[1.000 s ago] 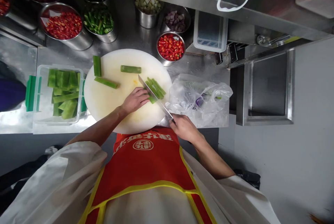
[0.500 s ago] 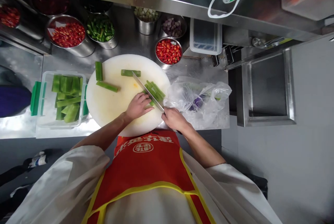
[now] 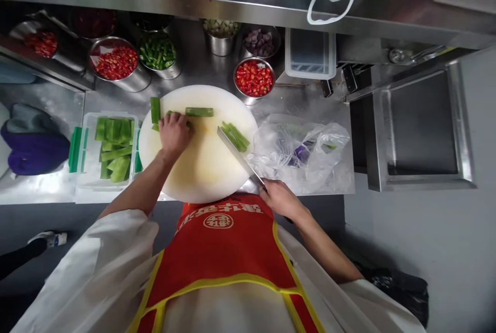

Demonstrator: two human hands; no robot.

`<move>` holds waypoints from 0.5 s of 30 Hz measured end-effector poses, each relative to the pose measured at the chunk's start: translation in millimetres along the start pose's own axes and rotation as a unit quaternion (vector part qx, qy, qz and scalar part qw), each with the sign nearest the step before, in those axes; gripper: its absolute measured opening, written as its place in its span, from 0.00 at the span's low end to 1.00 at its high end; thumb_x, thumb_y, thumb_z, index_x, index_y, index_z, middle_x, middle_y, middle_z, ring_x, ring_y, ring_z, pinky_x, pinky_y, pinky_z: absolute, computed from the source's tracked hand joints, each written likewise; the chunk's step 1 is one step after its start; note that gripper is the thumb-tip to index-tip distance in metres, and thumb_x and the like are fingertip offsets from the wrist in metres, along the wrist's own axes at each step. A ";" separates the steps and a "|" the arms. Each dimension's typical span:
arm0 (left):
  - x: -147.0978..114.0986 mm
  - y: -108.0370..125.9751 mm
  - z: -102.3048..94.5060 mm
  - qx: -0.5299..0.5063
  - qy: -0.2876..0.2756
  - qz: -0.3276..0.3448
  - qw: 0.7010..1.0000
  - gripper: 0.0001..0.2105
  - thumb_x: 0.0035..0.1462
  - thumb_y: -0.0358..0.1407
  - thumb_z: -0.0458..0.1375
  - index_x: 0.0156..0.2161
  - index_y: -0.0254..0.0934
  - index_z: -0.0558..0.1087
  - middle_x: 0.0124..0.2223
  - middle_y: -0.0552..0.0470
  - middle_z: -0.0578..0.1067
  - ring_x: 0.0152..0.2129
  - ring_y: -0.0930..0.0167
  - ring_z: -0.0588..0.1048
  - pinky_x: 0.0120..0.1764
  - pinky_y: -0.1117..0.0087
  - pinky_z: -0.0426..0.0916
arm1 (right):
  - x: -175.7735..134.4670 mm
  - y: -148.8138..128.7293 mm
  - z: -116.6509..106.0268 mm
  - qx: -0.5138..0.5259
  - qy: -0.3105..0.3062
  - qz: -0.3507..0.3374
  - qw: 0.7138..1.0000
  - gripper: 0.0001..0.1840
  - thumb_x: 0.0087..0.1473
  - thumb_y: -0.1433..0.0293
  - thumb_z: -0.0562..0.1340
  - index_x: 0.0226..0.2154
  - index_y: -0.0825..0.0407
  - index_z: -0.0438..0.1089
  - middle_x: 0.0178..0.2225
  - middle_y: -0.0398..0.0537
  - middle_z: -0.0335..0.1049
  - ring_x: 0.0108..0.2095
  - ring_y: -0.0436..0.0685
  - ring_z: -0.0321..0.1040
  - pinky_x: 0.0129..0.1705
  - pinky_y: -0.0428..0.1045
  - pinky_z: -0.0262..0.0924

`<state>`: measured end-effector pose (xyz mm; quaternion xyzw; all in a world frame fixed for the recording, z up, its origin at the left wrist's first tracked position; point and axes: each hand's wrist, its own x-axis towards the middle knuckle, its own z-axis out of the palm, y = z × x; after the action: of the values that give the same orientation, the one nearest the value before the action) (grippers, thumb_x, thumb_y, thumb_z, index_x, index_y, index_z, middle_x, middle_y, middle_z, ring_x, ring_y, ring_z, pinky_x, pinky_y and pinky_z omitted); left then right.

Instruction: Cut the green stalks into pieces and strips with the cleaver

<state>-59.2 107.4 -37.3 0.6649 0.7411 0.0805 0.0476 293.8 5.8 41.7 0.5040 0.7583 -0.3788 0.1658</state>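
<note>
A round white cutting board [image 3: 201, 167] lies on the steel counter before me. My left hand [image 3: 174, 132] rests on a green vegetable piece at the board's far left, covering most of it. Another green piece [image 3: 155, 109] stands just beyond it, and a third [image 3: 199, 111] lies at the board's far side. A pile of cut green strips [image 3: 234, 136] sits at the right of the board. My right hand [image 3: 279, 198] grips the handle of a knife [image 3: 238, 153], whose blade lies flat on the board beside the strips.
A clear tub [image 3: 87, 167] of green pieces stands left of the board, a crumpled plastic bag [image 3: 298, 149] to its right. Steel bowls of red chilli [image 3: 253, 77], green chilli [image 3: 157, 54] and other chopped items line the back. A steel sink [image 3: 420, 131] lies far right.
My left hand left the cut strips and moved left across the board onto a green piece. The knife drew back toward me, off the strips.
</note>
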 end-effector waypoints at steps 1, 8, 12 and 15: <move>7.5 -3.9 -5.6 0.007 -0.004 -0.012 1.000 0.16 0.56 0.37 0.60 0.49 0.34 0.74 0.52 0.36 0.72 0.51 0.49 0.68 0.52 0.48 0.60 | 0.1 -0.6 0.7 0.003 0.002 -0.001 1.000 0.11 0.65 0.71 0.53 0.39 0.54 0.70 0.38 0.55 0.78 0.39 0.58 0.74 0.38 0.48 0.52; 48.2 22.8 -8.9 -0.004 -0.104 0.108 0.989 0.19 0.59 0.36 0.57 0.55 0.38 0.71 0.55 0.39 0.72 0.55 0.51 0.66 0.56 0.50 0.58 | -0.8 -2.8 3.4 0.012 0.005 -0.004 1.000 0.11 0.64 0.71 0.52 0.40 0.54 0.70 0.40 0.55 0.79 0.42 0.59 0.74 0.40 0.48 0.53; 50.6 32.8 -11.2 -0.063 -0.059 0.039 0.996 0.14 0.61 0.40 0.57 0.49 0.37 0.74 0.48 0.40 0.76 0.48 0.54 0.71 0.52 0.52 0.63 | 0.6 -2.4 5.7 0.017 0.011 0.006 1.000 0.11 0.66 0.69 0.53 0.40 0.53 0.70 0.41 0.55 0.79 0.43 0.60 0.74 0.41 0.48 0.54; 22.3 30.1 -12.8 -0.146 0.037 0.090 0.984 0.16 0.62 0.39 0.56 0.54 0.38 0.72 0.52 0.42 0.76 0.50 0.56 0.71 0.53 0.52 0.64 | 3.3 -2.4 5.8 0.023 0.017 0.008 1.000 0.12 0.67 0.67 0.52 0.40 0.53 0.71 0.41 0.55 0.79 0.43 0.61 0.75 0.41 0.49 0.55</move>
<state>-34.6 132.0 -18.4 0.7116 0.6593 0.2163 0.1099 289.4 3.1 36.8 0.5199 0.7484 -0.3859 0.1440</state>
